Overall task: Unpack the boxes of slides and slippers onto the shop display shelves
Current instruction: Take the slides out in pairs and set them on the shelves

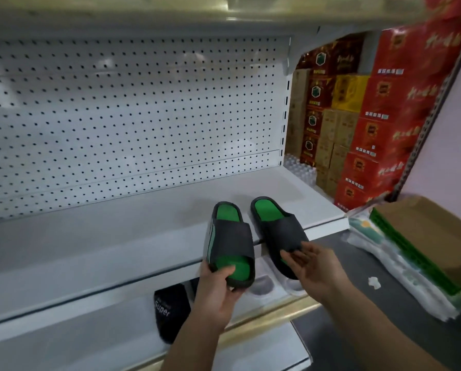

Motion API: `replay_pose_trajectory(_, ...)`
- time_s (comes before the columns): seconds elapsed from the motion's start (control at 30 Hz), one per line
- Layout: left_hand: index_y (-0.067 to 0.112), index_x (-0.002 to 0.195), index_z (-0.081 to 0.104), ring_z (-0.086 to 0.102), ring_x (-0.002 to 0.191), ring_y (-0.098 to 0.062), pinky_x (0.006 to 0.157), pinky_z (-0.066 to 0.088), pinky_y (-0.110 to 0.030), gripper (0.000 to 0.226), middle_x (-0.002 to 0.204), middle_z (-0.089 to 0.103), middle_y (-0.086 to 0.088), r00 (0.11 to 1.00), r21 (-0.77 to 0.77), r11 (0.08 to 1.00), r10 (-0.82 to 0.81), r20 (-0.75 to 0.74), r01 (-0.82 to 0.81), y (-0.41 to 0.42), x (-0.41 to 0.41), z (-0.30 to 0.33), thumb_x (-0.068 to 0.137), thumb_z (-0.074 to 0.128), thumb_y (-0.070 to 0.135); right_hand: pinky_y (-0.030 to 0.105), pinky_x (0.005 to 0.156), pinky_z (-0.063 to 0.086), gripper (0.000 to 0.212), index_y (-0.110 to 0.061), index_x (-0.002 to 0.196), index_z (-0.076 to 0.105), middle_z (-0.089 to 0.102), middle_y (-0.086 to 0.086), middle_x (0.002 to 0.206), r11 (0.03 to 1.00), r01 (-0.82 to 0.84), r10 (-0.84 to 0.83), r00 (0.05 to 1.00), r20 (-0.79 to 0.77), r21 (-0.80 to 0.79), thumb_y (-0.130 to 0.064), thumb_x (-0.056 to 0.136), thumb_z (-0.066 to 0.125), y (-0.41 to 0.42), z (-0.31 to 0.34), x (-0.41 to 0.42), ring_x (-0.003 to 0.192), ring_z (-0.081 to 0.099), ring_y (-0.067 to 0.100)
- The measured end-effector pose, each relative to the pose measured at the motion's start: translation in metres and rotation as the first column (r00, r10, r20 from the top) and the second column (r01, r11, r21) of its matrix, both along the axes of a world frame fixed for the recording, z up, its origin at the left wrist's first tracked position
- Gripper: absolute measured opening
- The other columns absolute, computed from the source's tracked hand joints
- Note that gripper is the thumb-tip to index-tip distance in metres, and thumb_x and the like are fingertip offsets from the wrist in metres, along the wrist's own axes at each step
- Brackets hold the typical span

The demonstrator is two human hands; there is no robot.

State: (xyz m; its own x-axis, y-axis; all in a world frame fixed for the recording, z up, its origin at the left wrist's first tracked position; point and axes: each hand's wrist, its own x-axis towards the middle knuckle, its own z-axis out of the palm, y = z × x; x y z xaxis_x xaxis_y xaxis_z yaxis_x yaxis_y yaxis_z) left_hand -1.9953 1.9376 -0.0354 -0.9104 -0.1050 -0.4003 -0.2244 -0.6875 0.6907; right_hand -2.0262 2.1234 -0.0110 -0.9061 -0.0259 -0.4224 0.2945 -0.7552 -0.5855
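Two black slides with green insoles are at the front edge of the white shelf (117,250). The left slide (230,236) is gripped at its heel end by my left hand (218,287), thumb on the green insole, and is tilted up off the shelf. The right slide (277,226) lies on the shelf with its heel end past the edge. My right hand (312,266) has its fingers on that slide's strap and heel end, loosely curved.
A white pegboard back panel (130,116) stands behind the shelf. On the shelf below are a dark slipper (170,311) marked "Super" and pale slides (261,286). An open cardboard box (424,236) sits at the right with plastic wrapping. Stacked red cartons (384,116) fill the right background.
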Motion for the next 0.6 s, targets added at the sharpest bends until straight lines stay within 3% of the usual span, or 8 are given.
replay_pose_trajectory(0.13, 0.026, 0.139, 0.044, 0.062, 0.107, -0.037, 0.087, 0.055, -0.056, 0.068, 0.125, 0.061, -0.012, 0.998, -0.255, 0.964, 0.065, -0.024, -0.069, 0.023, -0.009, -0.003, 0.087, 0.050, -0.018, 0.037, 0.076, 0.059, 0.010, 0.002, 0.089, 0.052, 0.054, 0.019, 0.092, 0.999, 0.002, -0.001, 1.000, -0.027, 0.042, 0.006, 0.093, 0.043, 0.000, 0.011, -0.018, 0.083, 0.054, 0.026)
replay_pose_trajectory(0.23, 0.027, 0.142, 0.042, 0.061, 0.109, -0.036, 0.090, 0.053, -0.057, 0.072, 0.128, 0.059, -0.013, 0.996, -0.297, 0.950, 0.088, -0.026, -0.092, 0.033, -0.012, -0.003, 0.087, 0.050, -0.018, 0.038, 0.086, 0.054, 0.022, 0.011, 0.112, 0.053, 0.056, 0.025, 0.109, 0.996, -0.049, 0.053, 0.997, -0.054, 0.074, 0.009, 0.092, 0.043, -0.002, 0.012, -0.032, 0.099, 0.056, 0.031)
replay_pose_trajectory(0.3, 0.027, 0.141, 0.043, 0.060, 0.108, -0.037, 0.085, 0.055, -0.052, 0.070, 0.126, 0.059, -0.013, 0.995, -0.284, 0.954, 0.098, -0.018, -0.099, 0.035, -0.013, -0.002, 0.088, 0.049, -0.018, 0.041, 0.081, 0.054, 0.024, 0.012, 0.113, 0.052, 0.057, 0.026, 0.110, 0.978, -0.136, 0.141, 0.990, -0.022, 0.160, 0.009, 0.092, 0.042, 0.002, 0.013, -0.039, 0.101, 0.055, 0.035)
replay_pose_trajectory(0.4, 0.021, 0.137, 0.046, 0.060, 0.106, -0.038, 0.072, 0.056, -0.042, 0.063, 0.122, 0.060, -0.016, 0.994, -0.235, 0.966, 0.107, -0.018, -0.108, 0.030, -0.013, 0.000, 0.088, 0.048, -0.018, 0.043, 0.060, 0.058, 0.012, 0.008, 0.092, 0.052, 0.055, 0.025, 0.092, 0.887, -0.280, 0.281, 0.958, 0.053, 0.366, 0.012, 0.091, 0.041, 0.016, 0.024, -0.044, 0.086, 0.058, 0.038)
replay_pose_trajectory(0.53, 0.007, 0.134, 0.046, 0.061, 0.100, -0.039, 0.073, 0.055, -0.044, 0.049, 0.119, 0.060, -0.020, 0.990, -0.224, 0.965, 0.144, 0.007, -0.138, 0.019, -0.016, 0.002, 0.091, 0.050, -0.015, 0.038, 0.052, 0.059, 0.019, 0.018, 0.109, 0.049, 0.059, 0.037, 0.103, 0.754, -0.430, 0.406, 0.899, 0.163, 0.496, 0.010, 0.092, 0.043, 0.040, 0.034, -0.053, 0.083, 0.062, 0.042)
replay_pose_trajectory(0.6, 0.002, 0.132, 0.046, 0.062, 0.101, -0.041, 0.071, 0.056, -0.044, 0.044, 0.122, 0.059, -0.025, 0.989, -0.228, 0.964, 0.145, 0.017, -0.137, 0.013, -0.018, 0.004, 0.091, 0.052, -0.012, 0.034, 0.050, 0.058, 0.019, 0.019, 0.107, 0.052, 0.063, 0.034, 0.092, 0.706, -0.439, 0.414, 0.892, 0.178, 0.556, 0.010, 0.090, 0.048, 0.046, 0.034, -0.053, 0.071, 0.063, 0.036)
